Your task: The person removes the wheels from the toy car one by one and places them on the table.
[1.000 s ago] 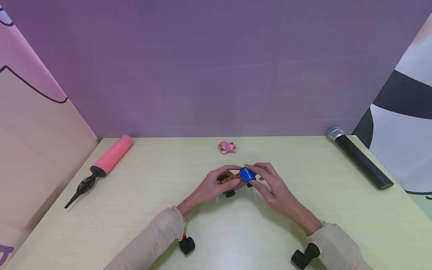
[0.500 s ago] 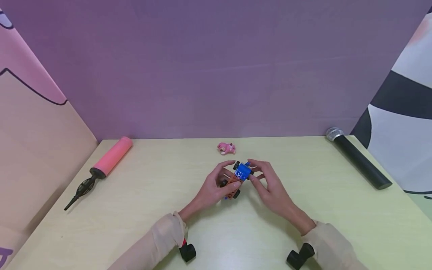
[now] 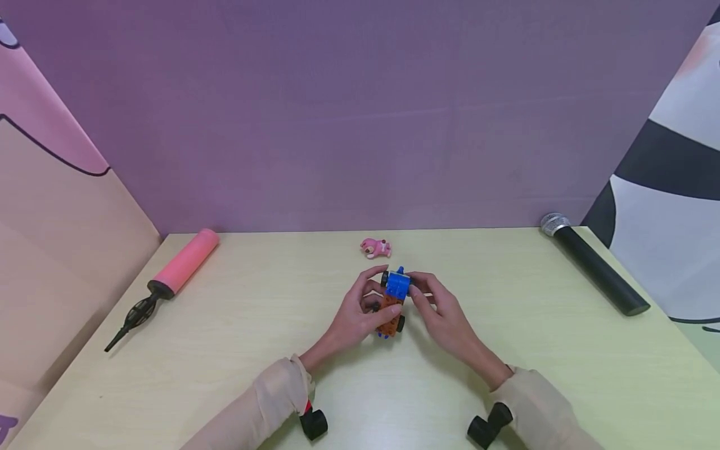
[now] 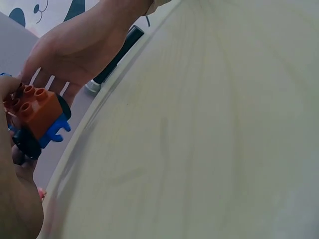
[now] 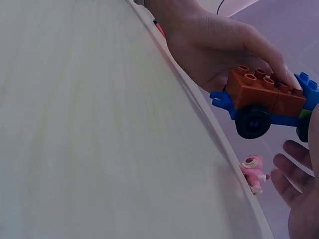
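A small toy car (image 3: 398,286) of building blocks is held above the table in both hands. It has a blue base, orange studded blocks (image 5: 256,92), a blue block at the far end and black wheels (image 5: 253,122). My left hand (image 3: 351,320) grips the orange rear part, thumb on top and fingers at the far side. My right hand (image 3: 447,322) pinches the car's blue front end at its right side with thumb and index finger. In the left wrist view a blue hook (image 4: 59,130) sticks out from the car's rear.
Behind the hands a pink bear figure (image 3: 375,248) lies near the table's back edge. A pink balloon pump (image 3: 191,259) with a black nozzle lies at the left. At the right lies a black microphone (image 3: 602,269). A purple panel (image 3: 360,125) stands behind the table (image 3: 225,350).
The toy car has swung from pointing right to pointing nearly straight away from me, its blue end now at the far side. Both hands stay on it; the right hand has moved slightly left.
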The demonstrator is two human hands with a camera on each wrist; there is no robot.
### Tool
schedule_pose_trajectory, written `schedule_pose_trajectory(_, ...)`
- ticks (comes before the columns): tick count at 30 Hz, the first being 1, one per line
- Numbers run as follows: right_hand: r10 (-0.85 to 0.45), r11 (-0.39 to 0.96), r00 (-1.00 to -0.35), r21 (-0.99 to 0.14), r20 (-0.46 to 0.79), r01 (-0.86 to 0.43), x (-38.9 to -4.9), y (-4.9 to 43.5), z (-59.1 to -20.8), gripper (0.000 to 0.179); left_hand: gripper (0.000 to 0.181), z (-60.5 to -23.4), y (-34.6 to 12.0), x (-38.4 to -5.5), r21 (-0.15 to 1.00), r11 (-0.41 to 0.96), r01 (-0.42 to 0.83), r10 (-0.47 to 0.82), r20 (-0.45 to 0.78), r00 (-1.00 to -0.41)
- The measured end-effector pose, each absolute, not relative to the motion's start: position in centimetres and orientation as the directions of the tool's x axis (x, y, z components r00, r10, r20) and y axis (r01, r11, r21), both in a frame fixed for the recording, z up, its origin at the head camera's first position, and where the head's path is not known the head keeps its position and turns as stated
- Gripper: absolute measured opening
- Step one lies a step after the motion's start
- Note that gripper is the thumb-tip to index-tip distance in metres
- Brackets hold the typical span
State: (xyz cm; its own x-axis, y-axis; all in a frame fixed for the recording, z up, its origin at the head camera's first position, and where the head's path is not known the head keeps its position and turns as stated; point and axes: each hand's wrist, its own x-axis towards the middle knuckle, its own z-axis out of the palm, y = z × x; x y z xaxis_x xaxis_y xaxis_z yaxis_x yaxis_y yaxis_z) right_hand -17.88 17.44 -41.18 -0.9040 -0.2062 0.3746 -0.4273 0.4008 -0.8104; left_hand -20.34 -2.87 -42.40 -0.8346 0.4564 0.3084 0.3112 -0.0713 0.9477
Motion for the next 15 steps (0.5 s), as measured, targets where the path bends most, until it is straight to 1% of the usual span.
schedule_pose_trajectory(3,-0.218,0.377,-0.908,-0.827,0.358,-0.417,-17.88,17.34,-41.15,0.035,0.071,-42.54,-2.84,-20.36,0.953,-0.070,0.295,0.460,0.293,-0.838)
schedule_pose_trajectory(7,-0.238,0.323,-0.909,-0.855,0.342,-0.406,-18.02,17.23,-41.29,0.036,0.069,-42.73,-2.86,-20.38,0.958,-0.081,0.274,0.471,0.279,-0.837)
schedule_pose_trajectory(12,-0.254,0.245,-0.902,-0.879,0.349,-0.409,-18.36,17.22,-41.61,0.034,0.066,-42.80,-2.86,-20.38,0.961,-0.089,0.262,0.480,0.271,-0.834)
schedule_pose_trajectory(15,-0.248,0.229,-0.904,-0.886,0.347,-0.403,-18.46,17.13,-41.68,0.034,0.065,-42.78,-2.88,-20.31,0.960,-0.085,0.267,0.472,0.274,-0.838)
